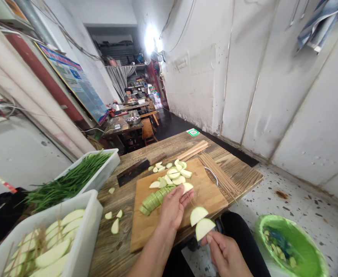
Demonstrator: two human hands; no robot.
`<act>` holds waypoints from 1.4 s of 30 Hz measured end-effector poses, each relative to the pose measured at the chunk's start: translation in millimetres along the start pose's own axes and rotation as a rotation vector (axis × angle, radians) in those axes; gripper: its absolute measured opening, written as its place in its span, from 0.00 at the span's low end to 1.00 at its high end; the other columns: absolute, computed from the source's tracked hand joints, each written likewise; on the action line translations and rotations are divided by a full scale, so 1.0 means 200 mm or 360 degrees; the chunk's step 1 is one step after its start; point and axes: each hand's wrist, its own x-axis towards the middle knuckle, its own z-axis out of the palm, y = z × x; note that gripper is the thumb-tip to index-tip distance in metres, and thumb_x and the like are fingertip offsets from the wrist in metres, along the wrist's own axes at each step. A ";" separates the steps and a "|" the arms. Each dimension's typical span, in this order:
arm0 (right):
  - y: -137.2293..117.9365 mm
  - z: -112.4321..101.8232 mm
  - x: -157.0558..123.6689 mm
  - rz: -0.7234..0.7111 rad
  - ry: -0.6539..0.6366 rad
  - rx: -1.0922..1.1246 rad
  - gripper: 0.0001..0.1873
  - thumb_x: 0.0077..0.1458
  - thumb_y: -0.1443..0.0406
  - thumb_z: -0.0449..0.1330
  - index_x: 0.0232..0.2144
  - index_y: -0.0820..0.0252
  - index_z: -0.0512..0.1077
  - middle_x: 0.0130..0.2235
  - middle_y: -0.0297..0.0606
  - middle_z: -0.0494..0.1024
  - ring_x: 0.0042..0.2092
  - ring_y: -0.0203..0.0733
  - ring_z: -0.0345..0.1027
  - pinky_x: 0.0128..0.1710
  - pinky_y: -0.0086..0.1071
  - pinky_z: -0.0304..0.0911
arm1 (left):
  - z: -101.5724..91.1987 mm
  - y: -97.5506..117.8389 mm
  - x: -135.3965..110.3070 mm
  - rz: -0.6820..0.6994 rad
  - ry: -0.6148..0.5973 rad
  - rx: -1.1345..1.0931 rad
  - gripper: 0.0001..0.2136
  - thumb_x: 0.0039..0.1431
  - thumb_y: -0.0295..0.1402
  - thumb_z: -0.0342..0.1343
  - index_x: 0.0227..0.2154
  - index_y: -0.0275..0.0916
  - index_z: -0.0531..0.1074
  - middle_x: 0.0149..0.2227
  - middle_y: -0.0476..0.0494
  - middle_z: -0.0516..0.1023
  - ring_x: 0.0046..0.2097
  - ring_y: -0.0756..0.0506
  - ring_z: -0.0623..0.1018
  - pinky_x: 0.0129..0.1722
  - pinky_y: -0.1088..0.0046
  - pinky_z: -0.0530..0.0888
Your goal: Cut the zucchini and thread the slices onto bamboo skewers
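Note:
My left hand [173, 209] rests on the wooden cutting board [209, 192], fingers pinched on a pale green vegetable slice [187, 187] at the end of a row of slices [154, 200]. My right hand [225, 254] is closed on a thin bamboo skewer that carries two slices [202, 223] off the board's near edge. A loose pile of cut slices [173, 173] lies at the board's far side. A cleaver [134, 172] lies on the table behind the board.
Bundles of bamboo skewers [218, 173] lie right of the board on the wooden table [119, 196]. A white tub of skewered slices [53, 246] and a white tub of green chives [71, 181] sit left. A green-lined bin [290, 246] stands on the floor at right.

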 end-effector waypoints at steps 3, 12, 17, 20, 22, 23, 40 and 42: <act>-0.02 0.00 0.00 -0.0013 0.0023 -0.0035 0.18 0.63 0.57 0.42 0.27 0.60 0.64 0.19 0.26 0.53 0.17 0.30 0.43 0.15 0.25 0.43 | 0.00 -0.01 -0.01 -0.0030 0.0002 0.0003 0.03 0.55 0.21 0.53 0.30 0.29 0.71 0.33 0.34 0.79 0.35 0.43 0.80 0.40 0.66 0.77; -0.03 0.00 0.03 0.0028 0.0169 -0.0167 0.17 0.62 0.58 0.43 0.26 0.59 0.64 0.19 0.25 0.50 0.20 0.33 0.45 0.18 0.26 0.43 | 0.02 -0.08 -0.02 -0.0074 0.0018 0.0023 0.02 0.53 0.22 0.54 0.30 0.29 0.72 0.32 0.34 0.79 0.34 0.44 0.80 0.38 0.68 0.76; -0.01 -0.01 0.07 0.0028 0.0218 -0.0242 0.17 0.61 0.59 0.44 0.26 0.60 0.64 0.19 0.25 0.52 0.20 0.34 0.47 0.19 0.26 0.45 | 0.02 -0.13 -0.04 -0.0060 0.0015 0.0091 0.06 0.50 0.27 0.59 0.31 0.30 0.73 0.33 0.37 0.79 0.35 0.45 0.79 0.36 0.71 0.75; -0.02 -0.03 0.10 0.0022 0.0269 -0.0263 0.17 0.61 0.59 0.45 0.25 0.59 0.64 0.19 0.26 0.53 0.20 0.34 0.48 0.19 0.26 0.46 | 0.03 -0.16 -0.06 -0.0081 -0.0080 0.0125 0.09 0.46 0.31 0.62 0.30 0.30 0.74 0.30 0.38 0.79 0.33 0.45 0.78 0.35 0.70 0.75; -0.02 -0.04 0.10 0.0001 0.0258 -0.0279 0.16 0.61 0.60 0.45 0.25 0.59 0.64 0.19 0.27 0.55 0.20 0.34 0.49 0.20 0.26 0.47 | 0.03 -0.16 -0.07 -0.0119 -0.0191 0.0169 0.11 0.46 0.33 0.62 0.30 0.30 0.74 0.30 0.38 0.79 0.34 0.44 0.78 0.36 0.69 0.74; -0.03 -0.05 0.10 -0.0007 0.0249 -0.0285 0.16 0.61 0.60 0.45 0.25 0.59 0.64 0.19 0.27 0.55 0.21 0.34 0.49 0.20 0.26 0.47 | 0.02 -0.15 -0.06 -0.0136 -0.0240 0.0205 0.11 0.46 0.34 0.62 0.31 0.31 0.74 0.32 0.38 0.78 0.34 0.44 0.78 0.36 0.68 0.74; 0.07 -0.13 0.05 0.0197 0.0271 -0.0106 0.18 0.61 0.55 0.44 0.26 0.59 0.63 0.18 0.24 0.49 0.20 0.34 0.45 0.19 0.27 0.42 | -0.01 0.13 0.27 0.1317 -0.0569 0.3529 0.16 0.55 0.22 0.42 0.37 0.38 0.74 0.35 0.37 0.71 0.41 0.41 0.68 0.39 0.65 0.65; 0.07 -0.13 0.04 0.0191 0.0267 -0.0110 0.18 0.62 0.55 0.43 0.26 0.59 0.63 0.19 0.25 0.50 0.20 0.34 0.46 0.19 0.27 0.43 | 0.04 0.13 0.30 0.1299 -0.0708 0.3606 0.15 0.53 0.20 0.43 0.36 0.36 0.74 0.37 0.36 0.72 0.42 0.40 0.68 0.40 0.65 0.65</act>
